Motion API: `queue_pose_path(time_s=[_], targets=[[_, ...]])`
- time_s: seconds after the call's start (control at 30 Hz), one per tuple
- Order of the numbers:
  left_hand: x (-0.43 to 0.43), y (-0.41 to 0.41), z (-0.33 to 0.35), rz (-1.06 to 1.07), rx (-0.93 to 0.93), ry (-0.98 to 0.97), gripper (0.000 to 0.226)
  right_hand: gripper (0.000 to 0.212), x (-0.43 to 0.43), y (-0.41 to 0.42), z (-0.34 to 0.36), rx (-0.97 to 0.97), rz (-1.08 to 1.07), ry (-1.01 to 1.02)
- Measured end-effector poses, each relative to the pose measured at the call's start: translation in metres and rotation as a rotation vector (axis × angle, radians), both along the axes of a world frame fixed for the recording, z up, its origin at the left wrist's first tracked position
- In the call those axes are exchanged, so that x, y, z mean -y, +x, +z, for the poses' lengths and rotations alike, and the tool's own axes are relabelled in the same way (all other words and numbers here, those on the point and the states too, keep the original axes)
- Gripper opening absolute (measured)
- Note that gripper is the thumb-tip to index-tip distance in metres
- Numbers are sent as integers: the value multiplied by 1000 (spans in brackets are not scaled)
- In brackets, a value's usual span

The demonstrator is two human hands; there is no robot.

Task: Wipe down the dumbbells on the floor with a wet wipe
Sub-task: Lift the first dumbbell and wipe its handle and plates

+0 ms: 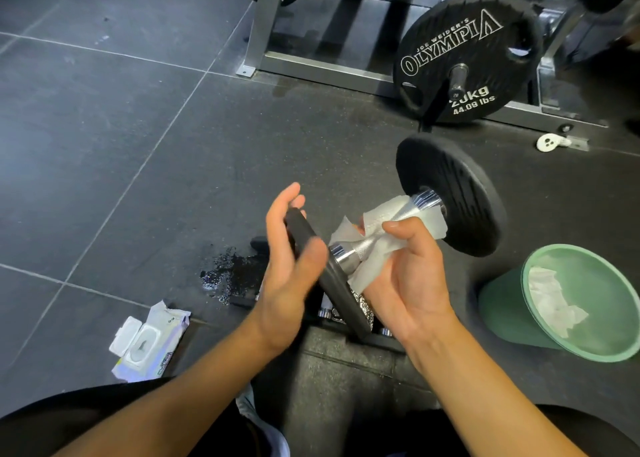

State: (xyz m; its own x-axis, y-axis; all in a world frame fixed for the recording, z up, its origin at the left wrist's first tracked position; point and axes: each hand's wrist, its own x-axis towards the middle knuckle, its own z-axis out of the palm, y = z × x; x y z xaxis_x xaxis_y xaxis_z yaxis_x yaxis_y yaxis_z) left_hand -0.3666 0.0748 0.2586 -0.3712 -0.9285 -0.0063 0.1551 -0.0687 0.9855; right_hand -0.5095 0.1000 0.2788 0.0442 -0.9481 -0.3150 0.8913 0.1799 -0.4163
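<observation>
Now the left hand (287,269) holds the dumbbell's (450,197) near plate between thumb and straight fingers, the dumbbell tilted above the floor. The right hand (408,276) curls around the wipe (431,223) wrapped on the handle, near the bin (502,304).

Dark floor (104,145), wipes pack (149,342) (lid open), green bin (502,304), wet patch (225,273)
</observation>
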Motion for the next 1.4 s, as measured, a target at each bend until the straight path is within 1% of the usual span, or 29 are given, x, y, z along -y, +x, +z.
queue_pose_path(time_s=[0.07,0.13,0.2,0.27,0.33,0.4,0.47,0.53,0.6,0.63,0.7,0.73,0.77,0.8,0.87,0.9,0.93,0.97,1.0,1.03,1.07,1.1,1.13,1.17,1.23,1.3,1.33,1.37,1.4], targets=[[-5,1,-5,-63,20,-155,102,29,0,-1,2,-12,-10,9],[-2,-1,-6,-27,25,-118,97,19,-3,0,4,0,-24,15],[4,-7,0,45,-70,108,77,15,-6,2,6,9,-32,24],[10,-13,11,105,-168,487,63,17,-8,2,5,5,-13,26],[13,-13,22,-3,-161,832,69,19,-9,2,7,-4,9,27],[13,-10,25,-160,-180,1082,89,18,-10,0,10,-31,-1,22],[11,-7,21,-240,-230,1215,103,11,-10,-2,10,-24,0,-5],[11,-6,18,-254,-288,1226,104,21,-9,-3,10,-1,15,-29],[10,-11,17,-204,-319,1117,100,21,-8,-4,8,-30,14,-14],[10,-14,15,-130,-321,1008,95,20,-8,-5,10,-48,12,-9],[9,-18,13,52,-253,665,71,17,-8,-7,14,-42,2,-11],[9,-17,13,66,-193,438,66,14,-8,-6,17,-21,-12,-13],[10,-15,12,30,-103,185,70,11,-8,-6,19,-9,-28,-9],[11,-13,11,-19,6,-55,81,11,-8,-6,21,-12,-46,-3],[15,-10,3,-50,227,-488,95,13,-10,-4,23,-36,-69,20],[18,-6,-2,-27,307,-642,96,14,-11,-4,23,-37,-67,29],[21,-4,-7,-4,350,-736,96,16,-12,-4,22,-26,-59,24],[22,-3,-6,-10,336,-733,95,17,-12,-4,20,-16,-52,16],[23,-4,-4,-40,284,-642,92,19,-12,-6,17,-10,-47,7],[21,-7,3,-62,196,-481,89,22,-11,-7,16,-11,-42,-6],[18,-10,8,-57,66,-256,81,26,-10,-8,13,-11,-39,-14],[14,-16,18,-20,-78,10,67,29,-9,-8,12,-2,-35,-22],[11,-20,26,4,-166,283,48,30,-9,-8,10,5,-37,-21],[10,-22,31,-48,-192,529,52,31,-9,-8,8,6,-45,-13],[7,-19,28,-221,-191,895,83,30,-9,-8,7,1,-59,6],[3,-15,18,-256,-252,1138,99,20,-11,-7,6,12,-62,1],[1,-14,12,-217,-271,1203,100,15,-11,-7,6,3,-66,-1],[0,-14,9,-182,-274,1231,99,15,-12,-7,5,-18,-68,0],[0,-14,5,-148,-286,1203,97,18,-11,-7,5,-45,-59,-7]])
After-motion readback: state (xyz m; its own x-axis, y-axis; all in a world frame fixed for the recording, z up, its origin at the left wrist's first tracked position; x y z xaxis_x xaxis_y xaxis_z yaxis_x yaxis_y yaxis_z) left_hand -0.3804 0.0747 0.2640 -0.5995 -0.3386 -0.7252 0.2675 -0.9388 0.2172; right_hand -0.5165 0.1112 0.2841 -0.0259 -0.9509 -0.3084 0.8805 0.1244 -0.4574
